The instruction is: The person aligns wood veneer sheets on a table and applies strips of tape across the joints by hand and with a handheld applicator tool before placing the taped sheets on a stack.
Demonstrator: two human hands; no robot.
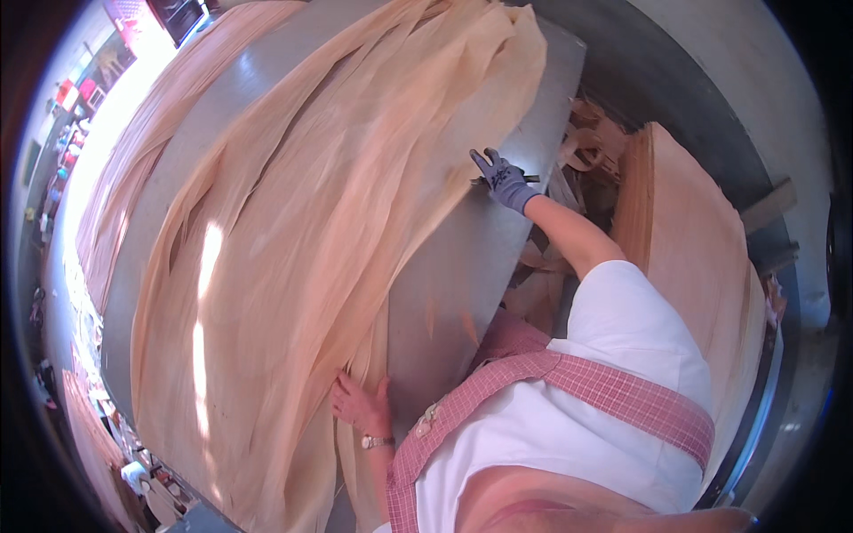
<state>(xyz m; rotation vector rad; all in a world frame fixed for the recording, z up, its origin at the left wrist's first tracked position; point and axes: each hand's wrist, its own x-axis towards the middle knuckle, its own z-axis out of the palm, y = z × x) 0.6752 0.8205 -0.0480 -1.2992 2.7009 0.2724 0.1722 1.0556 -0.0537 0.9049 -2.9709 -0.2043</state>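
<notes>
Long, thin sheets of pale tan wood veneer [293, 231] lie in a wavy, overlapping pile on a grey metal tabletop [435, 311]. My left hand [360, 404], bare with a watch at the wrist, rests on the near right edge of the pile, thumb apart and fingers flat against the veneer. My right hand [505, 184], in a grey glove, is farther off at the pile's right edge. A thin dark tool [532, 178] pokes out on both sides of that hand; its exact kind is hidden. Two gloved fingers stretch toward the veneer.
To the right stands a tall stack of veneer sheets [693, 240], with curled veneer scraps [591, 147] between it and the table. Another veneer pile [169, 133] lies along the table's far left side. Wood offcuts [769, 206] jut out at the far right.
</notes>
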